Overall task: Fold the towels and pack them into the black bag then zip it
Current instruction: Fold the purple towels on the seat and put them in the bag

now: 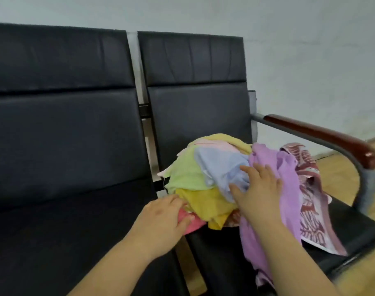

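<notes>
i'm reaching into the towel pile (212, 174) heaped unfolded on the right seat (353, 227), centre-right of the frame. my left hand (163, 216) is lying with loose fingers on the pink towel (190, 223) at the pile's lower left edge. my right hand (257, 189) is resting with spread fingers where the pale blue towel (220, 165) meets the purple towel (289, 189), neither hand gripping. nothing looks folded yet. i'm not seeing the black bag, so folding, packing and zipping are all still pending.
</notes>
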Demonstrator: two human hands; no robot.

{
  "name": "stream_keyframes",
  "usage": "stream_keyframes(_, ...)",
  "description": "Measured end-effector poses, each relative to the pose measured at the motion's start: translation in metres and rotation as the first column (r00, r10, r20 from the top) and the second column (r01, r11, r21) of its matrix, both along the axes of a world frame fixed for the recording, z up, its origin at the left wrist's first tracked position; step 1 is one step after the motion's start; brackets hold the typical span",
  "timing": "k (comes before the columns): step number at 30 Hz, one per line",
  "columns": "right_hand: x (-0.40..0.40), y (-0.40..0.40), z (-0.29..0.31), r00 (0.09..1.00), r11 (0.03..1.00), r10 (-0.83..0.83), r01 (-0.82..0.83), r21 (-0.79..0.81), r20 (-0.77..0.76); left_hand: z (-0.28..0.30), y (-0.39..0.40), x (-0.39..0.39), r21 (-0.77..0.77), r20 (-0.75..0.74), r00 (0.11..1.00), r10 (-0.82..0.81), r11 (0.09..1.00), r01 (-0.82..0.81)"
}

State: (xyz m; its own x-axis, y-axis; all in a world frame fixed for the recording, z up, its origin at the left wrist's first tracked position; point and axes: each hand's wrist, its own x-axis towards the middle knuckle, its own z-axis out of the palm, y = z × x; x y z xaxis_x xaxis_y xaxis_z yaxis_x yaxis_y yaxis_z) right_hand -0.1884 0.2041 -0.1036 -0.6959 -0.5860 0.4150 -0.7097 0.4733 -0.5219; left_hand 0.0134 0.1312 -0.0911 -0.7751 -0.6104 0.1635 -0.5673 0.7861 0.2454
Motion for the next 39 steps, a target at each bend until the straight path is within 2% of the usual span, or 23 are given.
stream_keyframes(2, -0.020, 0.004, 0.000, 0.994, 0.996, -0.081, 0.084, -0.041, 0.068, 0.000, -0.004, -0.029, 0.003, -0.025, 0.999, -0.037, 0.999, 0.037)
stream_keyframes(7, -0.052, 0.012, -0.005, 0.966, 0.978, -0.156, 0.180, -0.102, 0.206, 0.005, -0.003, -0.093, -0.039, -0.085, 0.990, -0.115, 0.993, 0.112)
stream_keyframes(12, -0.081, 0.020, -0.012, 0.928, 0.960, -0.262, 0.279, -0.029, 0.266, 0.005, -0.007, -0.141, -0.093, 0.052, 0.982, -0.183, 0.978, 0.187)
stream_keyframes(14, -0.091, 0.021, -0.020, 0.925, 0.962, -0.248, 0.271, -0.042, 0.289, -0.001, -0.014, -0.153, -0.033, 0.128, 0.980, -0.153, 0.987, 0.158)
stream_keyframes(16, -0.096, 0.022, -0.024, 0.935, 0.966, -0.214, 0.246, -0.080, 0.284, -0.006, -0.020, -0.160, 0.099, 0.158, 0.980, -0.124, 0.989, 0.110)
stream_keyframes(18, -0.095, 0.024, -0.021, 0.938, 0.967, -0.155, 0.208, -0.144, 0.310, -0.008, -0.024, -0.163, 0.184, 0.116, 0.987, -0.112, 0.979, 0.090)
stream_keyframes(21, -0.080, 0.028, -0.004, 0.912, 0.927, 0.002, 0.153, -0.343, 0.411, -0.004, -0.024, -0.166, 0.303, -0.021, 0.995, -0.098, 0.948, 0.099)
stream_keyframes(24, -0.049, 0.032, 0.020, 0.901, 0.912, 0.160, 0.022, -0.410, 0.404, 0.004, -0.020, -0.163, 0.577, -0.222, 0.975, 0.004, 0.807, 0.128)
stream_keyframes(27, -0.015, 0.040, 0.031, 0.788, 0.847, 0.439, -0.203, -0.491, 0.432, 0.022, -0.011, -0.157, 0.788, -0.399, 0.889, 0.225, 0.580, 0.207)
stream_keyframes(28, -0.008, 0.043, 0.031, 0.749, 0.832, 0.496, -0.263, -0.489, 0.440, 0.028, -0.009, -0.155, 0.818, -0.426, 0.854, 0.299, 0.530, 0.223)
stream_keyframes(29, -0.005, 0.044, 0.029, 0.717, 0.815, 0.541, -0.319, -0.483, 0.439, 0.033, -0.008, -0.153, 0.826, -0.437, 0.836, 0.332, 0.516, 0.227)
stream_keyframes(31, -0.002, 0.044, 0.028, 0.662, 0.773, 0.612, -0.382, -0.507, 0.433, 0.042, -0.002, -0.151, 0.837, -0.429, 0.836, 0.344, 0.500, 0.224)
stream_keyframes(32, -0.002, 0.044, 0.027, 0.653, 0.759, 0.627, -0.387, -0.523, 0.425, 0.044, 0.002, -0.150, 0.861, -0.415, 0.840, 0.351, 0.450, 0.238)
stream_keyframes(33, -0.002, 0.044, 0.025, 0.654, 0.756, 0.629, -0.389, -0.526, 0.420, 0.047, 0.006, -0.150, 0.889, -0.391, 0.837, 0.382, 0.392, 0.237)
stream_keyframes(35, 0.000, 0.045, 0.026, 0.661, 0.776, 0.601, -0.349, -0.526, 0.449, 0.046, 0.006, -0.150, 0.914, -0.374, 0.800, 0.469, 0.335, 0.231)
stream_keyframes(37, -0.006, 0.045, 0.024, 0.720, 0.811, 0.482, -0.151, -0.566, 0.499, 0.045, 0.003, -0.150, 0.908, -0.418, 0.694, 0.586, 0.306, 0.288)
stream_keyframes(39, -0.022, 0.043, 0.020, 0.786, 0.809, 0.282, 0.114, -0.577, 0.550, 0.048, 0.002, -0.145, 0.875, -0.447, 0.605, 0.659, 0.180, 0.450)
